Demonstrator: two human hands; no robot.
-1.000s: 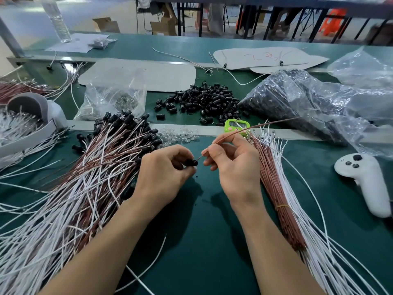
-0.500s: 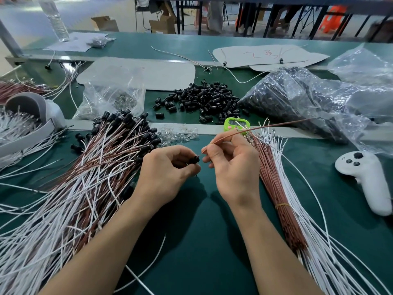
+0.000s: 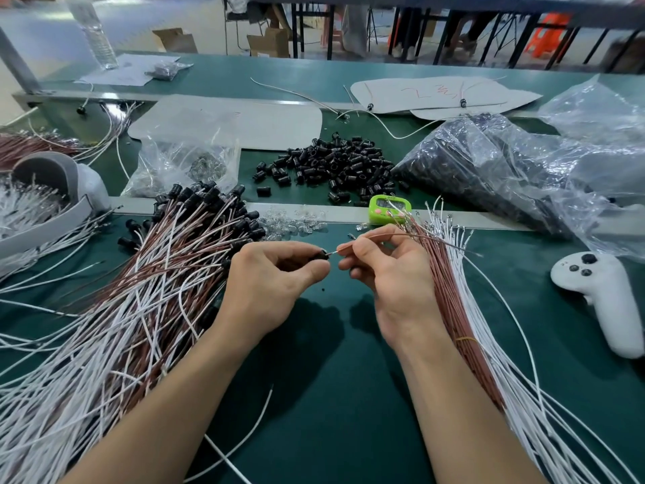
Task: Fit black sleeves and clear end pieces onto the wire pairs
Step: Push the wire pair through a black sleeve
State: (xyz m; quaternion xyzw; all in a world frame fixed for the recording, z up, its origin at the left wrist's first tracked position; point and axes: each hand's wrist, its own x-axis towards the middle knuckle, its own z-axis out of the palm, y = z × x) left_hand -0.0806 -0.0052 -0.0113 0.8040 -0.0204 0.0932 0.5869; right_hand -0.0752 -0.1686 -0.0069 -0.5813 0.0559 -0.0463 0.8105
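Observation:
My left hand [image 3: 270,286] pinches a small black sleeve [image 3: 320,255] between thumb and forefinger. My right hand [image 3: 391,277] pinches a thin brown wire [image 3: 412,236] near its bare tip, which points into the sleeve's opening. The wire trails off to the right. Loose black sleeves [image 3: 335,165] lie in a heap behind the hands. Clear end pieces [image 3: 296,223] are scattered along the metal strip. A pile of sleeved brown and white wire pairs [image 3: 132,291] spreads to the left. A bundle of bare brown and white wires [image 3: 464,309] lies to the right.
A green timer [image 3: 387,207] sits behind my right hand. A white controller [image 3: 607,295] lies at the right. Plastic bags of parts [image 3: 506,172] fill the back right, a smaller clear bag [image 3: 181,162] back left, and a grey headset [image 3: 52,190] far left.
The wire's free end has dropped lower and now trails to the right. Both hands stay close together with the wire tip still at the sleeve.

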